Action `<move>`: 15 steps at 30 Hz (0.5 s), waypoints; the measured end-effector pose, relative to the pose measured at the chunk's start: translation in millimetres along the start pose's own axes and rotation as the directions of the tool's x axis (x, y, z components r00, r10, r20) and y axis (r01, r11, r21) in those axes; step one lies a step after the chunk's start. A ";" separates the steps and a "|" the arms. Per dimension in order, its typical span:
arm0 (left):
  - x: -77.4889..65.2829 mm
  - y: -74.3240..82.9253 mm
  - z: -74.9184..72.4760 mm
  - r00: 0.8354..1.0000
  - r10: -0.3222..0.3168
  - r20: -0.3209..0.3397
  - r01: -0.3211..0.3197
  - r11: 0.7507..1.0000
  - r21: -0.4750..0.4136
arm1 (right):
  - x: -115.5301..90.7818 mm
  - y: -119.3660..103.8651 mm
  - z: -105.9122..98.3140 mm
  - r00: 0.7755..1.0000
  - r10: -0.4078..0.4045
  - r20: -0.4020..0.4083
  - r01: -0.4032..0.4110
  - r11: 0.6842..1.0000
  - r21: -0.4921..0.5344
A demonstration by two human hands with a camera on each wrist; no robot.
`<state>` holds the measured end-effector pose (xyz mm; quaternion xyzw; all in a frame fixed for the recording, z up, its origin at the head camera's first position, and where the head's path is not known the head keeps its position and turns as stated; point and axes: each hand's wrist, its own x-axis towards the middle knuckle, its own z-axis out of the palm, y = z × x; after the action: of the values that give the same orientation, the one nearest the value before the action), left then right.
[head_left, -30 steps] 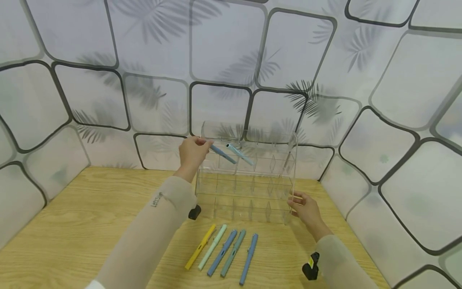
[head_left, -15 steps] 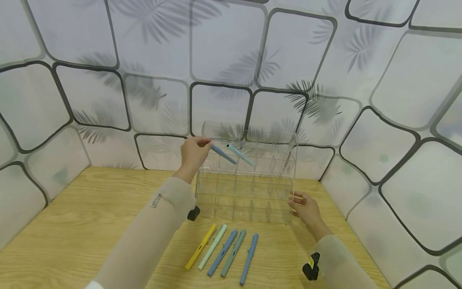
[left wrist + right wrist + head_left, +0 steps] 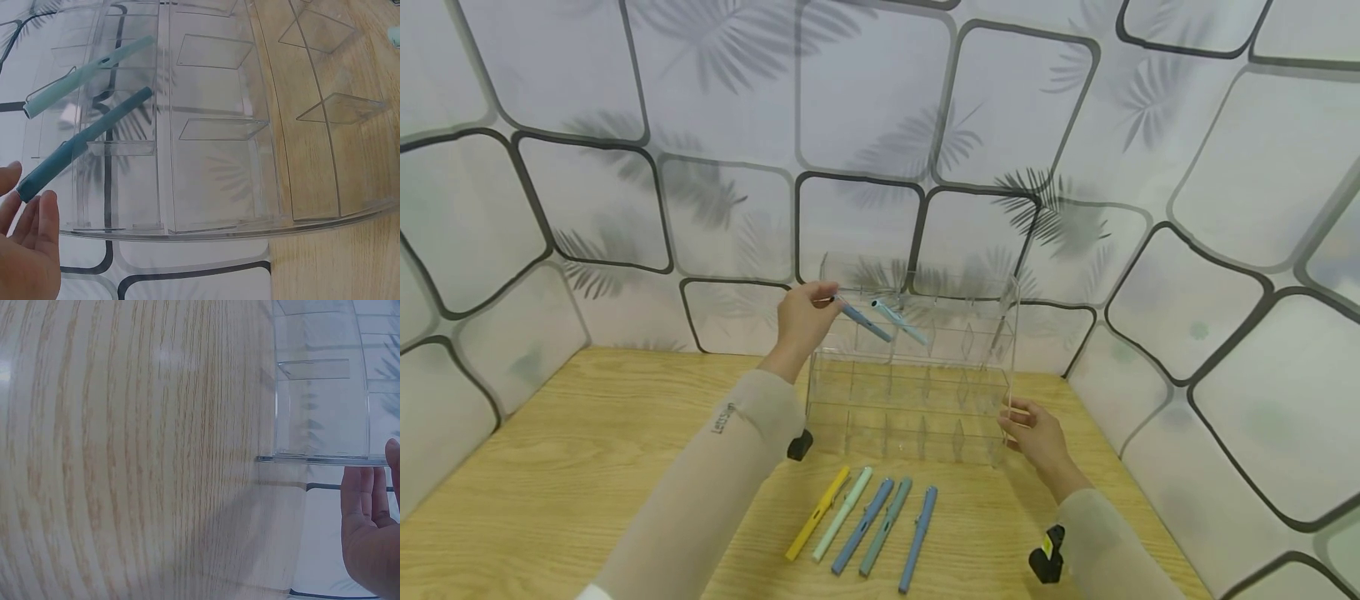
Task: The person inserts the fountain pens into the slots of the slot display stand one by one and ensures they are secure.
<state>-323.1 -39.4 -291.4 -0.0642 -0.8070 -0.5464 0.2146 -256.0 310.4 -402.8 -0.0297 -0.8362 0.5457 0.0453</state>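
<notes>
My left hand (image 3: 805, 321) is at the upper left of a transparent tiered rack (image 3: 910, 392). Its thumb and fingers stand apart around the upper end of a blue pen (image 3: 867, 322), which leans in an upper compartment; in the left wrist view the fingertips are at the end of this pen (image 3: 81, 144). Beside it leans a light blue pen (image 3: 901, 322), its clip showing in the left wrist view. My right hand (image 3: 1036, 433) rests straight fingers against the rack's right side panel; the right wrist view shows the fingertips (image 3: 359, 478) touching the panel's outer face.
In front of the rack lie a yellow pen (image 3: 816, 515), a mint pen (image 3: 842, 515), a blue pen (image 3: 862, 527), a green pen (image 3: 886, 527) and another blue pen (image 3: 917, 540), on the wooden table (image 3: 625, 433). Patterned cloth walls (image 3: 722, 217) stand behind and at the sides.
My left fingers have loosened slightly, so more of the blue pen's upper end shows. The pen stays in the rack, and my right hand keeps its place.
</notes>
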 end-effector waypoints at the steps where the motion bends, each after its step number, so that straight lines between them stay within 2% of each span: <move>1: -0.7 0.2 -0.5 1.000 -0.015 0.004 0.015 1.000 -0.009 | -0.1 0.0 0.0 1.000 0.000 0.000 0.000 1.000 -0.001; 4: -1.9 0.5 -1.2 0.998 -0.067 -0.005 0.067 0.998 -0.019 | -0.3 0.3 0.0 1.000 0.000 0.001 0.000 1.000 0.001; 8: -2.5 1.1 -0.8 0.991 -0.123 -0.051 0.123 0.992 -0.010 | -0.5 0.2 -0.1 1.000 -0.002 0.001 0.002 1.000 0.001; 12: -2.8 1.9 -0.1 0.985 -0.154 -0.082 0.154 0.988 -0.006 | 0.1 0.2 -0.1 1.000 -0.003 0.000 0.003 1.000 0.000; 15: -3.3 2.1 0.3 0.982 -0.170 -0.079 0.169 0.985 -0.022 | 0.5 0.3 0.1 1.000 0.000 -0.003 0.000 1.000 0.004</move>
<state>-319.5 -37.9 -291.1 0.0252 -0.7959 -0.5712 0.1992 -256.5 310.4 -403.1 -0.0304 -0.8351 0.5473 0.0468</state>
